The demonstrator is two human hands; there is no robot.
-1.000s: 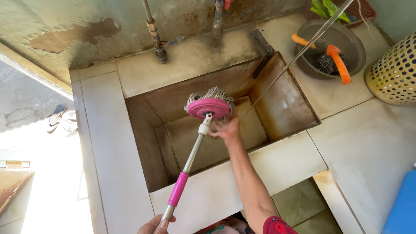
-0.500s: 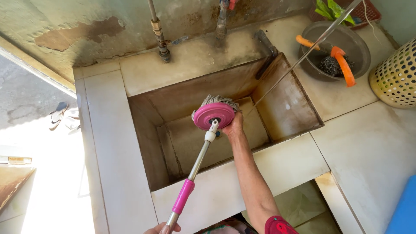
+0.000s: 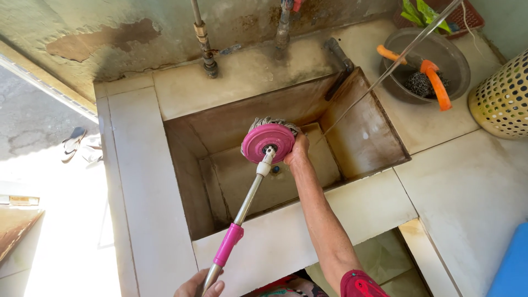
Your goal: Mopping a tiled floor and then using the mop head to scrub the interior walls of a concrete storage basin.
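Both our hands kept gripping: left hand [image 3: 199,283] clenched the mop handle [image 3: 246,204], right hand [image 3: 297,152] grasped the mop head [image 3: 268,142], now lower inside the sink [image 3: 360,137].

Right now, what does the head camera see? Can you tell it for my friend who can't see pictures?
A person holds a pink mop head over an empty concrete sink, right hand on the head, left hand gripping the metal handle. A bowl and yellow basket sit to the right.

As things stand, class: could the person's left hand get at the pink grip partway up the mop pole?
Probably yes. The left hand holds the pole's lower end, just below the pink grip, and nothing lies between them. The right hand is at the mop head.
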